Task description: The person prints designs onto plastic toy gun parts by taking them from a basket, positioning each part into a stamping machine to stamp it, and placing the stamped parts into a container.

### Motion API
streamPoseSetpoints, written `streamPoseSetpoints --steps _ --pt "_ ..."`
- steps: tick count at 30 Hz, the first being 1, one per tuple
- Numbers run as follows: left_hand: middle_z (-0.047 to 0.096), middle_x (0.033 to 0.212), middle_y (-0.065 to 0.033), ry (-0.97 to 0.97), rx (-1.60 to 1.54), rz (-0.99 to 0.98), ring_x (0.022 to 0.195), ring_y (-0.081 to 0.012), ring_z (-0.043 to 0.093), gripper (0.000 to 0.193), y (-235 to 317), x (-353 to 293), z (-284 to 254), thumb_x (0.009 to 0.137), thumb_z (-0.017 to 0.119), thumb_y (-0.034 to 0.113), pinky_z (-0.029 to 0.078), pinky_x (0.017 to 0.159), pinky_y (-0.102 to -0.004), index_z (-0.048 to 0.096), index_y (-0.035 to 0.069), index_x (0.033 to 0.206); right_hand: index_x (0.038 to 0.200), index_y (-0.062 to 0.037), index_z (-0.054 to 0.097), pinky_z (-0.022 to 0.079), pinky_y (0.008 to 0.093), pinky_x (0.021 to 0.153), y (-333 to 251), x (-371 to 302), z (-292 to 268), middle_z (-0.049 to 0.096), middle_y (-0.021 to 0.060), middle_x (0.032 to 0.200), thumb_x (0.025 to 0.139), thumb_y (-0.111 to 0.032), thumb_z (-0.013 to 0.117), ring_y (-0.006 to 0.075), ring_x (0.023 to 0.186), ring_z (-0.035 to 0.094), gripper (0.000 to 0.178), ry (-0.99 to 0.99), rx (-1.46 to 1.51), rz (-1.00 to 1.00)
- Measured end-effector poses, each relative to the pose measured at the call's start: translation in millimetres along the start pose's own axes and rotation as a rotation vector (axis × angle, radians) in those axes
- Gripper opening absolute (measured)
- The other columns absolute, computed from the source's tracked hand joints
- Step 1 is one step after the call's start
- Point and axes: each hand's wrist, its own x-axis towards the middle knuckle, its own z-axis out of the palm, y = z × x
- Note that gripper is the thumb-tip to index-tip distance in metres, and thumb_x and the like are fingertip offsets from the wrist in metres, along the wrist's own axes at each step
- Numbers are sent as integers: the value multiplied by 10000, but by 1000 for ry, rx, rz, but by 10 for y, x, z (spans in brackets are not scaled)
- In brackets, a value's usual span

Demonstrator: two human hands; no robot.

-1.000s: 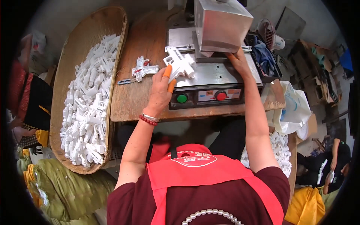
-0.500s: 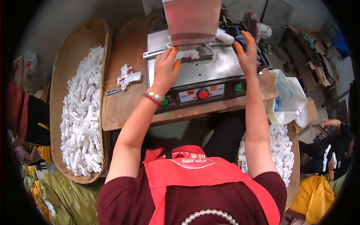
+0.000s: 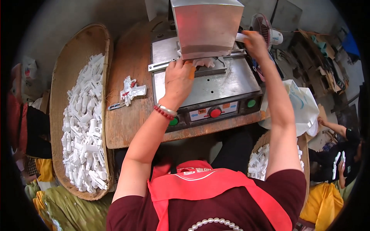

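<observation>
Cluttered workshop floor surrounds a worn wooden bench (image 3: pixel 127 127) that carries a grey metal press machine (image 3: pixel 216 88) with a boxy steel head (image 3: pixel 206 27), a red button (image 3: pixel 215 112) and two green buttons on its front panel. To the left of the bench, a long woven basket (image 3: pixel 61 115) is heaped with white plastic parts (image 3: pixel 86 131). One white-and-red assembled piece (image 3: pixel 131 91) lies on the bare wood between basket and machine. The left hand (image 3: pixel 178 79) rests on the machine's plate, fingers curled down onto a white part (image 3: pixel 204 61) seated just under the steel head. The right hand (image 3: pixel 253 40) is raised at the machine's right side, fingers closed around a pale handle (image 3: pixel 242 37). A white bag (image 3: pixel 298 104) and a second basket of parts (image 3: pixel 258 161) sit to the right, a small fan (image 3: pixel 266 25) behind.
</observation>
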Motion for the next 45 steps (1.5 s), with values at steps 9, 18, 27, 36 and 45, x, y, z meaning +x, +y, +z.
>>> streamPoseSetpoints --steps 9,18,27,36,45 --pt "616 1108 -93 -53 206 -36 1084 -304 487 293 -129 18 208 824 625 301 369 880 -417 661 77 1009 1268 31 501 329 369 1058 -1368 -2205 -2333 525 140 1289 873 -12 581 234 1214 484 405 585 220 466" --pt "280 1487 -198 -366 -171 74 1369 -458 204 778 -485 -1234 -796 743 755 344 247 1117 -498 395 142 1404 1442 -57 315 277 330 1069 -590 -2261 -324 407 135 1390 853 -197 689 227 1250 396 711 -57 458 542" --pt "643 977 -157 105 192 -86 944 -331 592 321 -1541 -1925 -1990 747 581 50 482 823 -414 638 74 1062 1361 22 408 347 315 1004 -476 -2375 -164 515 128 1295 908 -319 632 223 1158 479 609 -53 481 617" --pt "646 1031 -233 -230 175 -965 967 -378 628 402 -2203 -3157 -2969 894 584 369 489 810 -425 596 65 1156 1390 33 362 320 332 1044 -557 -2292 -171 465 155 1361 908 -338 622 250 1241 432 661 -61 304 755" --pt "589 761 -116 1 258 48 696 -264 602 214 -329 -841 -1719 809 630 113 494 598 -372 594 21 999 1232 -42 566 306 429 1069 -1377 -1187 -197 577 133 1250 882 -68 543 359 1234 454 352 173 65 100"
